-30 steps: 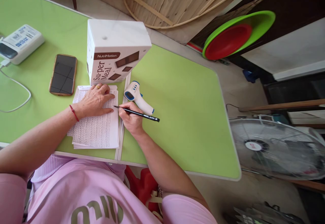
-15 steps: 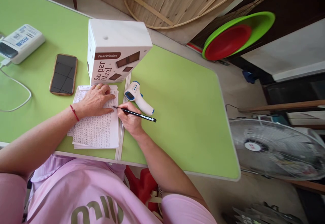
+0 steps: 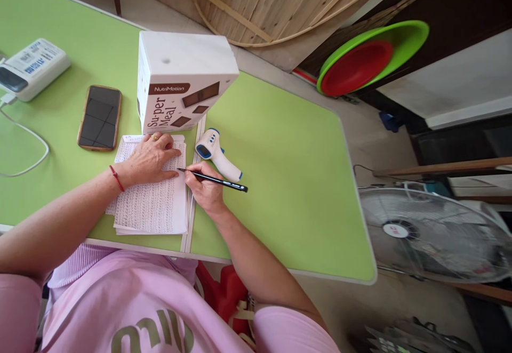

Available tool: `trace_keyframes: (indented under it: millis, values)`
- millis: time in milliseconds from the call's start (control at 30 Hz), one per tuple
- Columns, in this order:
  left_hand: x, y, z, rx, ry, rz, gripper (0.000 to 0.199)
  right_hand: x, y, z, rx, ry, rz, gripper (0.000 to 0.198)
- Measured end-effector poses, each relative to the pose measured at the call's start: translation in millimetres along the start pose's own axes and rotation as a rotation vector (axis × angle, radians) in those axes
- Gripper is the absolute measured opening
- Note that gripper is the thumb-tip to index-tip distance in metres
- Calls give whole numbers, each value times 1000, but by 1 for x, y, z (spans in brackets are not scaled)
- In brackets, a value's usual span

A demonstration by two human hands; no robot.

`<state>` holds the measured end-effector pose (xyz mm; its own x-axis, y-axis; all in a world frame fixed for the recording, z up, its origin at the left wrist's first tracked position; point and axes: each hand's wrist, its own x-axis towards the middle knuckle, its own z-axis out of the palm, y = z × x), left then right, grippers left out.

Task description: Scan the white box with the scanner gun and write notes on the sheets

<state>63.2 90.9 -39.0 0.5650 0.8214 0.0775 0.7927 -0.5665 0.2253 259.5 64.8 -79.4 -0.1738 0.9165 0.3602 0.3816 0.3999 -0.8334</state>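
Note:
A stack of white paper sheets [image 3: 150,210] covered in rows of handwriting lies near the table's front edge. My left hand [image 3: 154,157] rests on its upper part, palm down with fingers spread. A black pen [image 3: 218,180] is pinched in my right hand [image 3: 205,186], its tip at the paper close to my left fingertips and its other end tilted to the right. Just beyond my right hand lies a white and blue infrared thermometer [image 3: 218,154]. Behind the paper a white "Super Meal" box [image 3: 188,57] stands upright, near my left fingers.
On the green table [image 3: 288,182], a smartphone [image 3: 100,117] lies left of the paper. Farther left is a white power bank [image 3: 36,67] with a white cable [image 3: 34,131]. Off the table's right side stands a fan [image 3: 432,235]; green and red basins [image 3: 360,65] are behind.
My left hand stays spread on the paper and the pen stays in my right hand. The pen's rear end has tipped very slightly; the view has shifted a little.

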Motion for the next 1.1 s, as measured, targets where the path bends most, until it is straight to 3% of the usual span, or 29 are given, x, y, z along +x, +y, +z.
trace_keyframes:
  millis: [567,1100]
  values:
    - [-1,0,-2,1,-14,0,43,0,2,-1,-17,-14,0,7]
    - [-1,-3,3,-15,43,35,42,0,4,1,-26,76,18,8]
